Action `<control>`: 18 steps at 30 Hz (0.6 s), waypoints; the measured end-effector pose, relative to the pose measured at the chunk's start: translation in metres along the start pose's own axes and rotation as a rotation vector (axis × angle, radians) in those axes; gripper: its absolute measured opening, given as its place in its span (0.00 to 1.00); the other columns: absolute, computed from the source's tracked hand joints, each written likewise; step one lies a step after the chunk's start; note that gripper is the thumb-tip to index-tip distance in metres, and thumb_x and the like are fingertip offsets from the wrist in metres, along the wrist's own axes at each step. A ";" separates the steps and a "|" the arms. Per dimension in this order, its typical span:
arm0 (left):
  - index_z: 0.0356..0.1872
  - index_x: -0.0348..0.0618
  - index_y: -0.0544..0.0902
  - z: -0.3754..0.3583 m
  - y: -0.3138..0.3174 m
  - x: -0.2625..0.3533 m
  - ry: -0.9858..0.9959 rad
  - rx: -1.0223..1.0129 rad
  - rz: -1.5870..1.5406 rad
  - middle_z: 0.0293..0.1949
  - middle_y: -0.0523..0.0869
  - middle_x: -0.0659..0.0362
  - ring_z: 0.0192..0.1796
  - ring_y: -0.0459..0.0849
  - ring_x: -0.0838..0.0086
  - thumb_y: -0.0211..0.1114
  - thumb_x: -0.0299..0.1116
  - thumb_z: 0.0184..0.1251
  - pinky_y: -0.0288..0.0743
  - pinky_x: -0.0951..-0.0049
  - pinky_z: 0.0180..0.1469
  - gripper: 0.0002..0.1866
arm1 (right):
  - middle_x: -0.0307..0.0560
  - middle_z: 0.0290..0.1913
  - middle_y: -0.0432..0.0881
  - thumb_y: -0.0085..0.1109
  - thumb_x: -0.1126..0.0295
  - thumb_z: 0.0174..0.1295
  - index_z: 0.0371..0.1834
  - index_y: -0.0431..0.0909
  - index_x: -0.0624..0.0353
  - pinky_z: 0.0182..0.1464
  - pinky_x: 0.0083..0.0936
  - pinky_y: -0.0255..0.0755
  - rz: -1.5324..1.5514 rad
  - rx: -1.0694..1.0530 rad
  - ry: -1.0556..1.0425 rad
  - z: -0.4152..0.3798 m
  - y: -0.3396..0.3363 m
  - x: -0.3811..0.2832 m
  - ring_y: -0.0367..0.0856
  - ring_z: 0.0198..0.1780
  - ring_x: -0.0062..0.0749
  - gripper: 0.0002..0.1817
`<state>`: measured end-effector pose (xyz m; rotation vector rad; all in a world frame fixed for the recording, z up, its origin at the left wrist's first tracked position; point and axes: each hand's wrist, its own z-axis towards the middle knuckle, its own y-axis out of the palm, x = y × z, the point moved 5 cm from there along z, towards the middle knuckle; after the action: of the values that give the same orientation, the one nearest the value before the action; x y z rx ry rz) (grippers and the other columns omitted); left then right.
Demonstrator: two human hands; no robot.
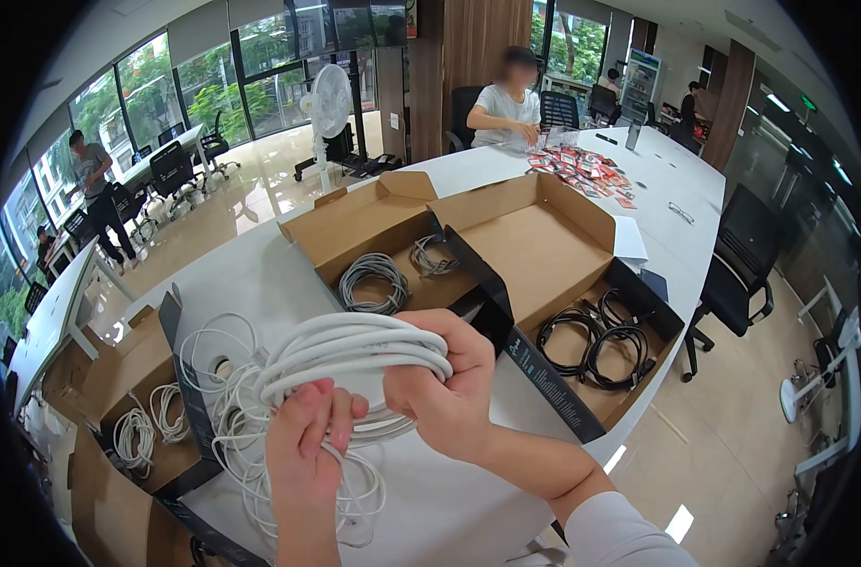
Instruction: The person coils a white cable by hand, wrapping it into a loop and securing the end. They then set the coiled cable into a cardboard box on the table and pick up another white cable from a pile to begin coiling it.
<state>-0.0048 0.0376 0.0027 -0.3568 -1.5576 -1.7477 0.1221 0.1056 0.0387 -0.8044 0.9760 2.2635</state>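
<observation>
A thick coil of white cable [350, 352] is held up over the table. My right hand [449, 378] is closed around the coil's right side. At its lower left, my left hand [309, 430] has curled fingers against the cable, with a strand running past them. Beneath and to the left, a loose tangle of white cable [237, 416] spreads over the white table [251, 274]. Part of that tangle is hidden behind my hands.
Open cardboard boxes surround the tangle: a left box [170, 463] with white cables, a middle box [322, 236] with grey coils [374, 282], and a right box [534, 217] with black cables [596, 345]. A seated person [508, 109] handles red packets [586, 170] across the table.
</observation>
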 end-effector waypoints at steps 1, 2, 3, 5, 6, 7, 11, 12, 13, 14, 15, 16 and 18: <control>0.34 0.40 0.83 0.000 0.000 0.001 -0.001 -0.082 -0.034 0.10 0.68 0.64 0.26 0.80 0.71 0.59 0.41 0.69 0.75 0.65 0.47 0.14 | 0.37 0.22 0.72 0.47 0.85 0.61 0.48 0.72 0.65 0.16 0.17 0.53 0.070 0.008 0.067 0.000 0.001 0.004 0.62 0.16 0.12 0.13; 0.34 0.40 0.83 0.000 0.000 0.002 -0.003 -0.166 -0.067 0.10 0.69 0.64 0.25 0.80 0.71 0.60 0.43 0.69 0.74 0.66 0.44 0.15 | 0.37 0.21 0.72 0.46 0.85 0.61 0.48 0.72 0.64 0.15 0.18 0.52 0.140 0.018 0.133 0.000 0.001 0.008 0.60 0.16 0.13 0.13; 0.34 0.40 0.83 0.000 0.002 0.002 -0.005 -0.250 -0.101 0.09 0.70 0.64 0.24 0.80 0.71 0.60 0.45 0.69 0.74 0.67 0.42 0.17 | 0.36 0.21 0.71 0.46 0.85 0.62 0.48 0.71 0.63 0.15 0.18 0.51 0.209 0.028 0.198 0.001 0.001 0.010 0.59 0.15 0.13 0.13; 0.36 0.38 0.84 -0.002 0.011 0.004 0.037 -0.355 0.074 0.17 0.78 0.59 0.26 0.81 0.71 0.60 0.48 0.68 0.75 0.65 0.42 0.20 | 0.37 0.21 0.70 0.46 0.84 0.63 0.47 0.71 0.62 0.15 0.18 0.51 0.254 0.015 0.244 0.003 0.000 0.012 0.58 0.15 0.13 0.11; 0.37 0.37 0.84 -0.003 0.015 0.005 0.057 -0.407 0.163 0.21 0.82 0.56 0.27 0.81 0.70 0.60 0.50 0.68 0.75 0.63 0.42 0.22 | 0.37 0.20 0.70 0.46 0.84 0.63 0.46 0.71 0.62 0.14 0.18 0.51 0.277 0.010 0.268 0.004 -0.001 0.012 0.58 0.14 0.13 0.10; 0.39 0.36 0.84 -0.003 0.015 0.005 0.104 -0.351 0.233 0.27 0.83 0.53 0.30 0.82 0.69 0.60 0.49 0.68 0.76 0.62 0.42 0.22 | 0.37 0.20 0.70 0.45 0.84 0.63 0.46 0.71 0.62 0.15 0.18 0.51 0.278 0.015 0.273 0.004 -0.002 0.012 0.58 0.14 0.13 0.10; 0.41 0.33 0.85 -0.002 0.022 0.005 0.128 -0.140 0.315 0.46 0.83 0.47 0.39 0.83 0.66 0.60 0.40 0.64 0.77 0.62 0.47 0.17 | 0.38 0.20 0.70 0.45 0.83 0.64 0.46 0.70 0.62 0.15 0.17 0.52 0.243 0.030 0.212 0.002 -0.001 0.008 0.58 0.15 0.13 0.10; 0.41 0.33 0.85 -0.003 0.023 0.004 0.115 -0.117 0.319 0.48 0.82 0.47 0.42 0.82 0.65 0.59 0.37 0.62 0.76 0.62 0.49 0.16 | 0.38 0.20 0.70 0.45 0.83 0.64 0.46 0.70 0.63 0.15 0.17 0.52 0.225 0.033 0.176 0.001 -0.001 0.007 0.59 0.15 0.13 0.10; 0.40 0.33 0.84 -0.003 0.024 0.002 0.102 -0.094 0.322 0.50 0.81 0.47 0.44 0.81 0.64 0.58 0.34 0.60 0.75 0.63 0.51 0.15 | 0.38 0.20 0.70 0.44 0.83 0.65 0.46 0.70 0.63 0.15 0.17 0.53 0.177 0.028 0.119 0.000 -0.002 0.004 0.59 0.15 0.13 0.09; 0.39 0.32 0.83 -0.005 0.024 -0.002 0.113 -0.097 0.359 0.52 0.80 0.47 0.46 0.80 0.64 0.57 0.31 0.58 0.73 0.64 0.54 0.14 | 0.39 0.21 0.71 0.44 0.83 0.65 0.46 0.70 0.64 0.15 0.17 0.53 0.129 0.022 0.062 0.000 -0.003 0.000 0.59 0.15 0.13 0.09; 0.37 0.32 0.83 -0.006 0.024 -0.003 0.125 -0.099 0.395 0.53 0.80 0.47 0.47 0.79 0.64 0.55 0.28 0.55 0.71 0.64 0.57 0.13 | 0.39 0.21 0.71 0.44 0.83 0.66 0.46 0.70 0.64 0.15 0.17 0.53 0.081 0.015 0.005 -0.001 -0.004 -0.003 0.59 0.15 0.12 0.09; 0.36 0.32 0.82 -0.005 0.023 -0.004 0.096 -0.097 0.412 0.52 0.80 0.47 0.49 0.78 0.64 0.54 0.27 0.53 0.69 0.65 0.59 0.13 | 0.39 0.25 0.74 0.47 0.82 0.65 0.47 0.72 0.65 0.20 0.15 0.58 0.119 0.010 -0.014 -0.002 -0.005 -0.003 0.64 0.20 0.12 0.09; 0.34 0.32 0.82 -0.005 0.019 -0.005 0.038 -0.095 0.446 0.50 0.81 0.47 0.53 0.77 0.63 0.52 0.24 0.50 0.65 0.66 0.64 0.13 | 0.40 0.35 0.82 0.52 0.81 0.65 0.47 0.74 0.66 0.29 0.11 0.68 0.195 0.000 -0.053 -0.005 -0.008 -0.003 0.73 0.30 0.11 0.08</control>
<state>0.0129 0.0353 0.0128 -0.6593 -1.2526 -1.4692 0.1311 0.1059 0.0348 -0.6704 1.0700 2.4359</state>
